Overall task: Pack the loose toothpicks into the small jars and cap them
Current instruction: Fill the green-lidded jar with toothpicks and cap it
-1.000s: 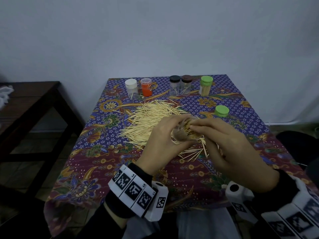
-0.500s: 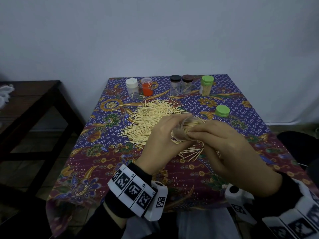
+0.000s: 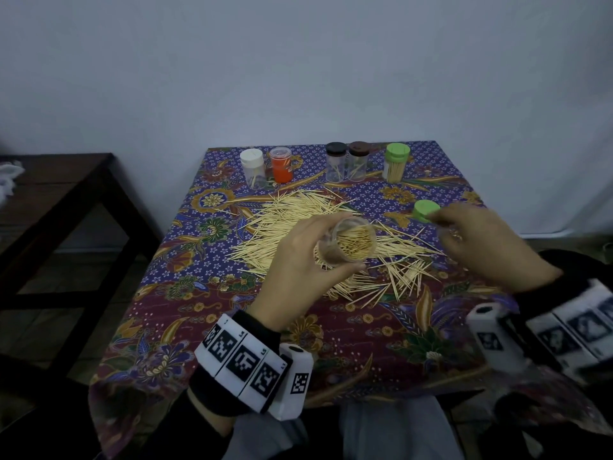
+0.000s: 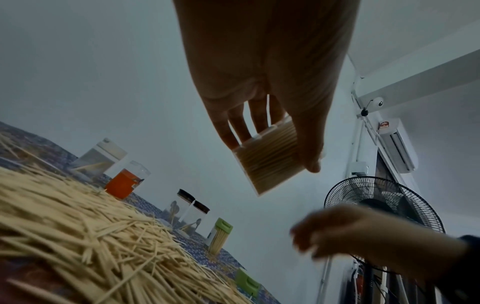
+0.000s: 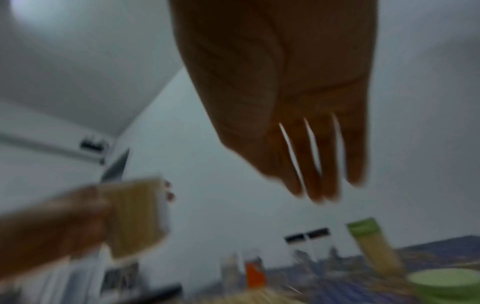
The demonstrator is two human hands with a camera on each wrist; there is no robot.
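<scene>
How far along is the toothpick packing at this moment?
Done: one green-capped jar stands full at the back. In hand: left hand holds an uncapped full jar; right hand reaches near the loose green cap. Left: the toothpick pile and four near-empty jars.

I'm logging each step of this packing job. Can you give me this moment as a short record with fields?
left hand: grips the open jar, raised above the pile
jar contents: packed with toothpicks, no cap on
right hand: holds nothing, fingers reaching at the loose green cap
loose toothpicks: large pile on the patterned tablecloth
back row: five capped jars; the green-capped jar is full
next step, likely: cap the held jar
</scene>
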